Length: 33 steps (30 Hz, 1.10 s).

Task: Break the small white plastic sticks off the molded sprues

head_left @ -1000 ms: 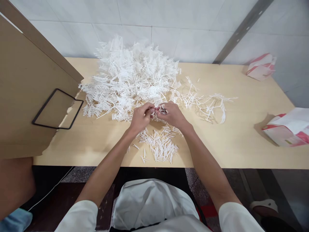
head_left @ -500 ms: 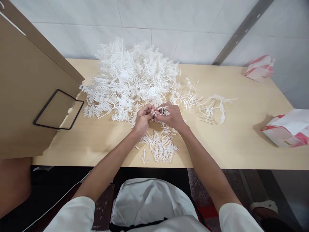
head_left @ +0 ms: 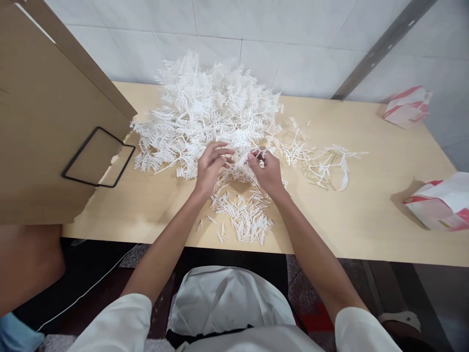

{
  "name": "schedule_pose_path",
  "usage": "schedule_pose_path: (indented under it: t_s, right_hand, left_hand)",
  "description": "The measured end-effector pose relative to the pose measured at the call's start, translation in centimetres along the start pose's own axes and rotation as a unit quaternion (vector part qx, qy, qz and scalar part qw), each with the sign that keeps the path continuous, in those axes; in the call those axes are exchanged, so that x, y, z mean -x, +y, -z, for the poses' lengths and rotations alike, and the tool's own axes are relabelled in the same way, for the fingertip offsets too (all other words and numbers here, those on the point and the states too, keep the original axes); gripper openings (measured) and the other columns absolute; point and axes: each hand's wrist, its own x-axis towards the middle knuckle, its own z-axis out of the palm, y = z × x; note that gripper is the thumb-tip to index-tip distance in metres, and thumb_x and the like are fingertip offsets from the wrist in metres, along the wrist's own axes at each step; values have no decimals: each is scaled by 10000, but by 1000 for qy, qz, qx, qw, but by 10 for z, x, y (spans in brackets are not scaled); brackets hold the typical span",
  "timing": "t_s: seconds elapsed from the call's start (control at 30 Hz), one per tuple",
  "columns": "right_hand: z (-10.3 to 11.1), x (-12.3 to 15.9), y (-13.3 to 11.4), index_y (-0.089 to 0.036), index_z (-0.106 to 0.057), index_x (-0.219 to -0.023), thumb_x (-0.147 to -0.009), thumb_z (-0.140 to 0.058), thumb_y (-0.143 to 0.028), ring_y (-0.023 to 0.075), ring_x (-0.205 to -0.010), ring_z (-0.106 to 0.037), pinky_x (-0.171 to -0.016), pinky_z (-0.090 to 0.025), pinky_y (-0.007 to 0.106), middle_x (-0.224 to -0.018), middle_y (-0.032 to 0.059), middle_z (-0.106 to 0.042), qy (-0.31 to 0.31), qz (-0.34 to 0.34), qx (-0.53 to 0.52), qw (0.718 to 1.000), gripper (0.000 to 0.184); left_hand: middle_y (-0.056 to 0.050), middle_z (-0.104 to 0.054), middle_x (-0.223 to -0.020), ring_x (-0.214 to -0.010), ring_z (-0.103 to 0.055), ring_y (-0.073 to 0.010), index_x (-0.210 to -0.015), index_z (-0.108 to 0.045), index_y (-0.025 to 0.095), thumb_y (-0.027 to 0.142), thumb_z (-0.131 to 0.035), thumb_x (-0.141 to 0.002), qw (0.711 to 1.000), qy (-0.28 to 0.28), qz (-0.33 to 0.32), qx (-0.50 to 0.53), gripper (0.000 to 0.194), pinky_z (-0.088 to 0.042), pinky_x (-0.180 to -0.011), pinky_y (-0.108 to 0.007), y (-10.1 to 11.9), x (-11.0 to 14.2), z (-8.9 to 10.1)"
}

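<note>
A large heap of white branched plastic pieces (head_left: 216, 105) lies against the wall side of the table. My left hand (head_left: 211, 168) is at the front of the heap, fingers apart with nothing visible in them. Close by on the right, my right hand (head_left: 268, 171) pinches a white branched plastic piece (head_left: 261, 152), partly hidden by the fingers and hard to separate from the heap behind. Below both hands, many short white sticks (head_left: 247, 220) are strewn in a loose pile near the table's front edge.
Bare white branches (head_left: 326, 164) lie right of the heap. A cardboard panel (head_left: 44, 122) with a black wire frame (head_left: 98, 156) stands at left, a person's limb (head_left: 29, 269) below it. Two red-and-white paper packets, one far (head_left: 408, 107), one near (head_left: 439, 205), sit at right.
My hands were together over a small branched piece; now they are apart and a little farther forward. The left fingers have opened. The whole view has shifted slightly.
</note>
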Motion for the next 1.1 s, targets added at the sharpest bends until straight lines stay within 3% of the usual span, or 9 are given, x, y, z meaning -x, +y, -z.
schedule_pose_path:
  t_s: [0.07, 0.13, 0.27, 0.37, 0.57, 0.77, 0.9, 1.1]
  right_hand:
    - [0, 0, -1, -213, -567, -797, -870, -547, -357, 118, -654, -532, -662, -449, 284, -767, 3, -638, -4, 18, 10, 1000, 163]
    - [-1, 1, -1, -214, -582, -794, -861, -555, -332, 125, -666, -552, -667, -458, 288, -785, 15, -655, -13, 54, 29, 998, 138]
    - [-3, 3, 1, -232, -603, -818, -865, -544, -311, 159, -745, -598, -701, -479, 312, -799, 27, -667, -21, 130, 86, 988, 109]
    - [-4, 4, 4, -233, -606, -828, -863, -533, -289, 166, -758, -603, -710, -480, 320, -794, 28, -666, -15, 154, 106, 982, 99]
    - [-3, 3, 8, -219, -653, -910, -868, -557, -304, 173, -781, -622, -742, -484, 323, -840, 35, -700, -53, 124, 113, 984, 134]
    - [0, 1, 15, -255, -704, -931, -952, -482, -439, 194, -841, -664, -771, -484, 338, -905, 45, -746, -77, 115, 119, 983, 289]
    - [-1, 2, 14, -266, -714, -942, -953, -451, -517, 193, -857, -678, -788, -497, 335, -917, 43, -756, -65, 133, 126, 981, 363]
    - [0, 3, 8, -269, -700, -1012, -974, -433, -463, 173, -850, -677, -752, -503, 303, -928, 36, -745, -118, 135, 106, 978, 332]
  left_hand:
    - [-57, -658, -1220, -1170, -596, -206, -1088, -624, 250, 290, -564, -871, 994, 8, -63, -90, 228, -483, -977, -382, 3, 2, -1]
    - [-54, -638, -1249, -1239, -538, -208, -1042, -663, 245, 339, -592, -876, 984, 19, -105, -143, 204, -450, -1017, -373, 6, 4, -3]
    - [-43, -712, -968, -868, -642, -141, -952, -689, 211, 457, -654, -843, 991, -22, -62, -113, 271, -509, -798, -280, 2, 6, -6]
    - [-42, -735, -892, -759, -650, -128, -913, -710, 199, 474, -662, -835, 995, -37, -32, -87, 290, -515, -724, -263, -5, 6, -8]
    - [-29, -743, -910, -760, -675, -122, -1034, -677, 233, 370, -572, -917, 978, -49, -89, -181, 209, -516, -713, -251, -10, 10, -4]
    - [-37, -751, -966, -811, -689, -140, -1130, -667, 258, 371, -581, -912, 976, -71, -71, -194, 260, -521, -754, -267, -10, 7, -3]
    - [-15, -751, -907, -775, -686, -133, -1015, -721, 242, 355, -634, -872, 983, -53, -80, -158, 202, -520, -766, -262, -10, 7, -4]
    - [7, -708, -745, -669, -639, -125, -864, -692, 211, 205, -555, -872, 971, -43, -109, -210, 137, -470, -662, -247, -7, 9, -1]
